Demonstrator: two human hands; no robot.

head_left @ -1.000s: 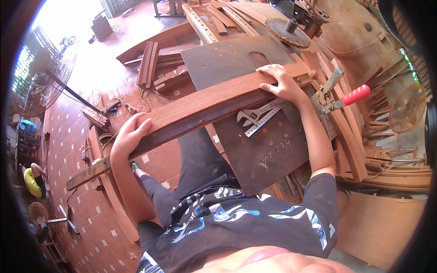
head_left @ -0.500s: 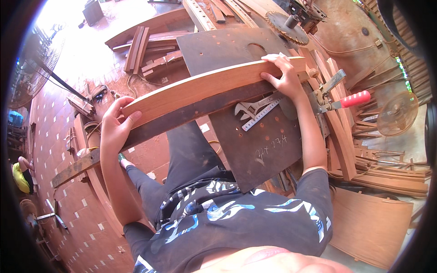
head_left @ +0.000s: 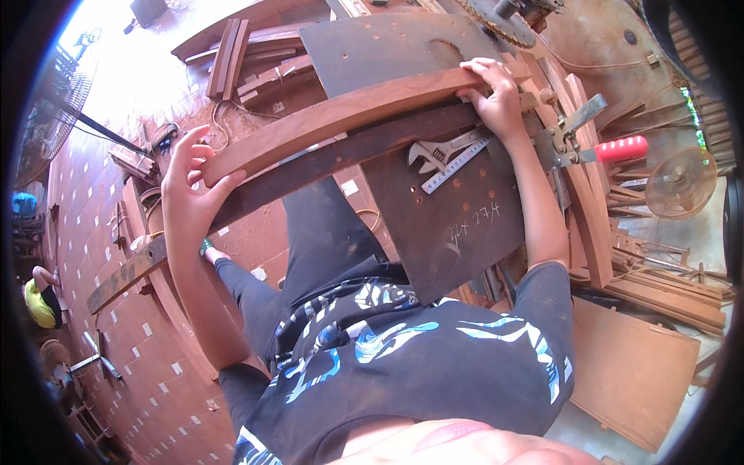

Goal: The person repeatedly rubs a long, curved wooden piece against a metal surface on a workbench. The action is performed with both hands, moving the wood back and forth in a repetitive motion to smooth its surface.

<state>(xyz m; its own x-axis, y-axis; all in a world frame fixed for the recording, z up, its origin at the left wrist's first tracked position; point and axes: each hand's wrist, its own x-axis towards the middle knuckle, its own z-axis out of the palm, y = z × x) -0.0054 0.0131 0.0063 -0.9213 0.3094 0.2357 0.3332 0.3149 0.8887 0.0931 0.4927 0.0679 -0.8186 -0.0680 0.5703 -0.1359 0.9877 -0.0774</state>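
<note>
A long, slightly curved wooden strip (head_left: 341, 116) spans the view between my two hands, lying above and beyond a dark metal bar. Its left end is in my left hand (head_left: 188, 177), the thumb at its near side and the fingers raised behind it, partly apart. My right hand (head_left: 500, 99) grips the other end, fingers over the top and thumb at the near face. The dark bar (head_left: 364, 147) runs along the near side of the strip. An adjustable wrench (head_left: 434, 155) and a short white ruler (head_left: 457, 164) lie on the dark metal table (head_left: 442, 248) by my right forearm.
A toggle clamp with a red handle (head_left: 620, 149) is right of my right hand. A toothed circular saw blade (head_left: 500, 27) stands at the far right. Wooden pieces (head_left: 230, 58) lie beyond the strip, more boards (head_left: 585, 225) at right. A fan (head_left: 66, 105) stands far left; a person in yellow (head_left: 40, 302) is at the left edge.
The strip has rolled in my hands, from a broad pale face to a narrower, darker, curved one. My left fingers have loosened and spread. The whole view has shifted slightly.
</note>
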